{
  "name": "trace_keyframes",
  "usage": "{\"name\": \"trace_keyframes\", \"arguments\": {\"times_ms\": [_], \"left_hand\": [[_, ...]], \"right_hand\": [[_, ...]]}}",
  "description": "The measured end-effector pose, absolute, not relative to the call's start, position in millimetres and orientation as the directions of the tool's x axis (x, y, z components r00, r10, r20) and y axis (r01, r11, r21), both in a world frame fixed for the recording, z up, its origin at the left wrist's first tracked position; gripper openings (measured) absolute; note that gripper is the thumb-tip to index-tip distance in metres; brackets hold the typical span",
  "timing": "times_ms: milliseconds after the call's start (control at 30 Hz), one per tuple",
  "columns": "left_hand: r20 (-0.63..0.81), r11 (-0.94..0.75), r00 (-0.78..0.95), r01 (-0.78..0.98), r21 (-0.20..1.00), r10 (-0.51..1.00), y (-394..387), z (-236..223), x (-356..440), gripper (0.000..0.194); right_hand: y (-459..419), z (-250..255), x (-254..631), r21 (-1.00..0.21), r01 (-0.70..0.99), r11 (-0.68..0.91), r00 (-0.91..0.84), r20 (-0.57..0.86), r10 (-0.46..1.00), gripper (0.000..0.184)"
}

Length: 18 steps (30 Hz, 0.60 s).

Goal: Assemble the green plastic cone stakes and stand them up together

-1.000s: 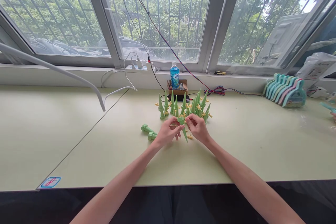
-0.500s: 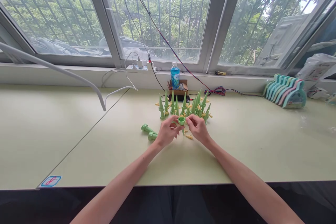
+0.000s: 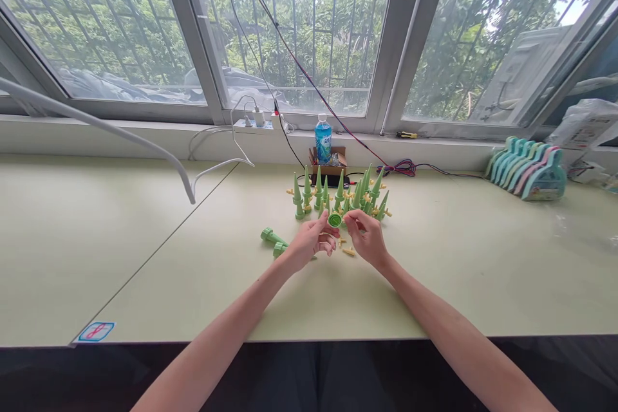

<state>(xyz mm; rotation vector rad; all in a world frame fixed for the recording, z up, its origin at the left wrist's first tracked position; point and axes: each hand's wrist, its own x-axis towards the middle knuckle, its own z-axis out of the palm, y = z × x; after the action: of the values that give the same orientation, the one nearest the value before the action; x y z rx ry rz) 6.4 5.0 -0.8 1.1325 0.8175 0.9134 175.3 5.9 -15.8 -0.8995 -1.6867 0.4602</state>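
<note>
My left hand [image 3: 309, 242] and my right hand [image 3: 367, 237] meet over the pale green table [image 3: 145, 257], both pinching one green cone-shaped spike [image 3: 335, 219] whose round open end faces me. Right behind them stands a cluster of several upright green spikes [image 3: 340, 194] with small yellow parts among them. Two green spikes [image 3: 273, 242] lie on their sides just left of my left hand. A few small yellow pieces [image 3: 348, 250] lie on the table between my wrists.
A blue-labelled water bottle [image 3: 322, 140] and a small cardboard box [image 3: 330, 164] stand at the window sill behind the spikes. Red and black cables [image 3: 400, 168] run along the back. A row of pastel plastic items [image 3: 531, 168] stands far right. A white tube [image 3: 120, 135] crosses at left.
The green spike was turned in my hands from pointing down toward me to showing its open round end. Both hands moved slightly farther from me, toward the cluster.
</note>
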Motion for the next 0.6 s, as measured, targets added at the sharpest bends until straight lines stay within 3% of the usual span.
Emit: {"name": "trace_keyframes", "arguments": {"times_ms": [133, 600], "left_hand": [[-0.115, 0.228, 0.439, -0.214, 0.950, 0.891, 3.8, 0.2, 5.4, 0.051], [-0.034, 0.164, 0.491, -0.224, 0.961, 0.870, 2.3, -2.3, -1.0, 0.048]], "right_hand": [[6.4, -16.1, 175.8, -0.684, 0.343, 0.644, -0.124, 0.647, 0.753, 0.029], [7.8, -16.7, 176.8, -0.689, 0.337, 0.642, -0.108, 0.649, 0.753, 0.024]]}}
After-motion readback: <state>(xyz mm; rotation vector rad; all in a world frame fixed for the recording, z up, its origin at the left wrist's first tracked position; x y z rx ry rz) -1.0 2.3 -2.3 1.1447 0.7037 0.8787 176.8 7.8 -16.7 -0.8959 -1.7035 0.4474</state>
